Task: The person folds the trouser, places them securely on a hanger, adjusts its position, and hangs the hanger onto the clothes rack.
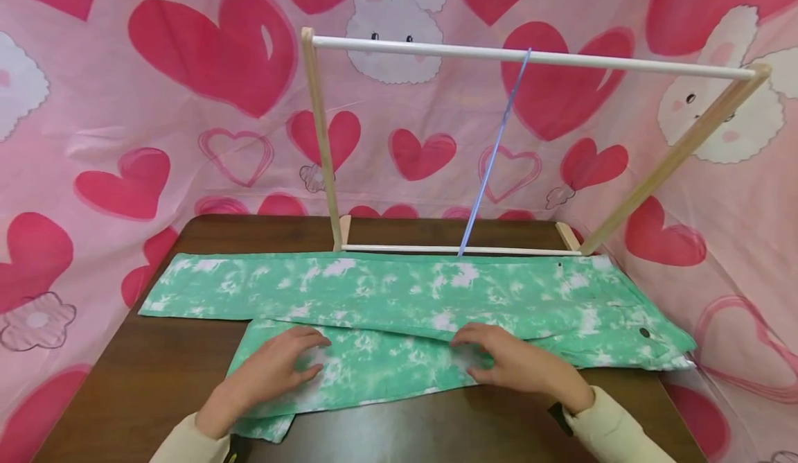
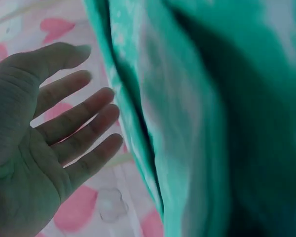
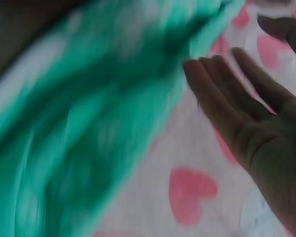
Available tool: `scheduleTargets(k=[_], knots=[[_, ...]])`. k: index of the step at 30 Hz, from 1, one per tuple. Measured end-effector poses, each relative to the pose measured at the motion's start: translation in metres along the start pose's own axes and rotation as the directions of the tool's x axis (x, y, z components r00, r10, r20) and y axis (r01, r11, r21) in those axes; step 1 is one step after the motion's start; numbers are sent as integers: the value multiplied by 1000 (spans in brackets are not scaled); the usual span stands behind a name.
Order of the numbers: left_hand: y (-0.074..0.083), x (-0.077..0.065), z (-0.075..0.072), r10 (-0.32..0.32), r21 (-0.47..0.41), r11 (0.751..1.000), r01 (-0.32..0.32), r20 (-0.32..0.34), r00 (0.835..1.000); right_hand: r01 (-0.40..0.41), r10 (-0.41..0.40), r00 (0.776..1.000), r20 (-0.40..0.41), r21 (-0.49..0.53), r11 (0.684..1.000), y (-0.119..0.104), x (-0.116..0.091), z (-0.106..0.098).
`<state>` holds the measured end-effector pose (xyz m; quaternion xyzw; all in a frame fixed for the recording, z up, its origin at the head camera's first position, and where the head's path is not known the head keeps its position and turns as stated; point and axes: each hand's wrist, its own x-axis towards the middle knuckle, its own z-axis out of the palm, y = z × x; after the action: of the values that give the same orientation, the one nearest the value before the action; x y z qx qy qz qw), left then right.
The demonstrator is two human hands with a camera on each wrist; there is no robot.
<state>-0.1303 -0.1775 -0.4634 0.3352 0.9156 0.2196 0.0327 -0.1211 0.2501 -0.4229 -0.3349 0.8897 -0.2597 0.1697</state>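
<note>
Green and white tie-dye trousers lie lengthwise across the table, with a dark button at the waist end on the right. One leg stretches far to the left; the nearer leg slants toward the front, its end turned under at the left. Over the left part of that nearer leg is my left hand, fingers loosely bent and holding nothing. My right hand is over the middle of the trousers, fingertips close to the edge between the legs. Both wrist views show spread or relaxed fingers beside green cloth.
Behind the trousers stands a rack with wooden side posts and a white top rail. A thin blue hanger hangs from that rail. A pink heart-patterned cloth surrounds the brown table.
</note>
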Motion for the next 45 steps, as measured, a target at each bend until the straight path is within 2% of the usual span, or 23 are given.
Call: scheduleTargets(k=[3,6,8,11,16,18,20,23,27,30,33,36,41,43,45], knots=[[10,3,6,13,1,1000,-13,69,998,-32,32,989,147,0,999,-9,16,21],[18,5,12,36,-14,999,-35,134,990,-12,35,981,190,-121,993,-17,31,38],[24,7,16,44,4,999,-45,166,985,0,38,983,179,-211,977,-23,38,47],[35,10,24,40,53,997,-50,174,984,26,21,991,133,-341,940,-31,46,58],[50,17,32,-12,98,995,0,125,992,44,-22,998,52,-483,875,-36,54,72],[55,19,35,-24,109,994,13,100,995,32,-33,999,6,-505,862,-35,57,75],[60,21,40,-32,122,992,23,67,997,18,-43,998,-39,-497,868,-33,60,76],[65,20,49,-41,171,985,37,19,999,24,-60,996,-72,-421,907,-27,62,74],[71,13,57,-78,271,959,86,-39,996,68,-79,996,-29,-267,961,-17,60,65],[72,7,56,-145,300,940,162,-81,986,76,-75,997,9,-155,985,-15,55,56],[66,2,48,-209,308,922,234,-112,972,84,-83,996,5,-91,992,-14,50,44],[54,-6,39,-256,310,909,277,-108,961,100,-101,995,-16,-71,992,-16,45,31],[32,-24,21,-345,234,904,359,-99,933,107,-112,990,-85,-53,993,-28,37,4],[25,-29,13,-357,205,904,376,-126,926,143,-148,976,-159,-45,989,-35,31,-7],[18,-34,6,-359,185,904,387,-167,918,203,-207,942,-264,-44,978,-41,23,-18]])
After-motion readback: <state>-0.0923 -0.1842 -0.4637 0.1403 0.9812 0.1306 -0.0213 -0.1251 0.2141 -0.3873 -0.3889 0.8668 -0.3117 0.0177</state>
